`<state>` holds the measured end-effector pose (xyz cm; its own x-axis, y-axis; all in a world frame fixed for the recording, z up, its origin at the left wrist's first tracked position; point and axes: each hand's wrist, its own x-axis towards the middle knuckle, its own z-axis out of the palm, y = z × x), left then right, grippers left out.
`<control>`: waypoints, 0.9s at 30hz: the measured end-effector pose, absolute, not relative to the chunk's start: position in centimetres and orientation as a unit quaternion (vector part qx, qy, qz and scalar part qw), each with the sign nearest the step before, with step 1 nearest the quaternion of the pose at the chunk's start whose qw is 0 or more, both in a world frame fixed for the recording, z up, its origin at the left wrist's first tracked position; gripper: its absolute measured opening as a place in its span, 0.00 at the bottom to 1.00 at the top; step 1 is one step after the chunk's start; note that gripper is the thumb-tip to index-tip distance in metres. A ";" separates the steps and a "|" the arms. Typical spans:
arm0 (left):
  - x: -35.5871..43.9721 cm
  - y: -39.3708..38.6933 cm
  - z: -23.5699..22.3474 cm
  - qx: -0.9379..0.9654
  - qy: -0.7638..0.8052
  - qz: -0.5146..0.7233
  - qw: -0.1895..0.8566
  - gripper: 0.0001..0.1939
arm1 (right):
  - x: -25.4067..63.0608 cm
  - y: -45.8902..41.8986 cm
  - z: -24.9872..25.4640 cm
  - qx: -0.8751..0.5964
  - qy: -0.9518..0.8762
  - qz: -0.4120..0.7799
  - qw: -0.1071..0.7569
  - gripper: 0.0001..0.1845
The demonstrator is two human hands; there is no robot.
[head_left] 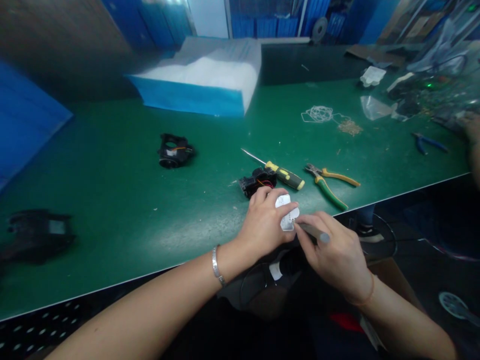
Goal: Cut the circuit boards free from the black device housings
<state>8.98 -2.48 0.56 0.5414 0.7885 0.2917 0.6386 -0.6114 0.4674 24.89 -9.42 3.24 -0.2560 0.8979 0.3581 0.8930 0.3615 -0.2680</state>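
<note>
My left hand (264, 220) is closed on a small white part (288, 206) with dark marks on its face, at the table's front edge. In my right hand (333, 250) is a grey rod-shaped tool (313, 231), its near end rounded. The tool's far end meets the lower right of the white part; its tip is too small to make out. Just beyond my left fingers lies a black plastic assembly (257, 181) with red and yellow wires. A screwdriver (285, 175) with a yellow and dark handle rests against or beside it. Diagonal cutters (328, 185) with green and orange handles lie to the right.
Further black assemblies lie left, one (174, 151) mid-table and another (39, 235) nearer. A blue box (193, 95) with white lining stands behind. White cord (318, 114), a plastic bag (375, 107) and blue-handled pliers (429, 142) are on the right, near another person's hand (472, 127).
</note>
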 end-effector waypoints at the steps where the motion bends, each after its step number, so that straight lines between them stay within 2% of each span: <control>1: 9.0 -2.5 0.6 0.863 0.416 0.242 0.156 0.26 | 24.9 -9.6 3.0 -0.567 -0.789 0.007 0.238 0.07; 7: 8.8 -2.5 0.5 0.858 0.412 0.257 0.167 0.25 | 25.5 -9.9 0.2 -0.567 -0.685 0.114 0.443 0.08; 9: 8.8 -2.6 0.4 0.860 0.409 0.258 0.162 0.25 | 25.4 -10.2 -0.4 -0.573 -0.651 0.129 0.481 0.10; 16: 9.0 -2.8 0.8 0.874 0.407 0.227 0.135 0.26 | 25.0 -10.9 0.6 -0.517 -0.710 0.120 0.462 0.17; 20: 9.2 -2.8 0.9 0.880 0.405 0.214 0.123 0.27 | 25.2 -11.0 0.6 -0.520 -0.713 0.111 0.457 0.18; 27: 9.1 -2.9 0.9 0.879 0.410 0.214 0.119 0.26 | 25.4 -11.1 -0.4 -0.561 -0.645 0.132 0.502 0.14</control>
<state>9.14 -2.93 0.88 0.5721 0.7719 0.2773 0.6701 -0.6348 0.3847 25.41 -11.11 -0.40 0.1329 0.8559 0.4997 0.5916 0.3360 -0.7329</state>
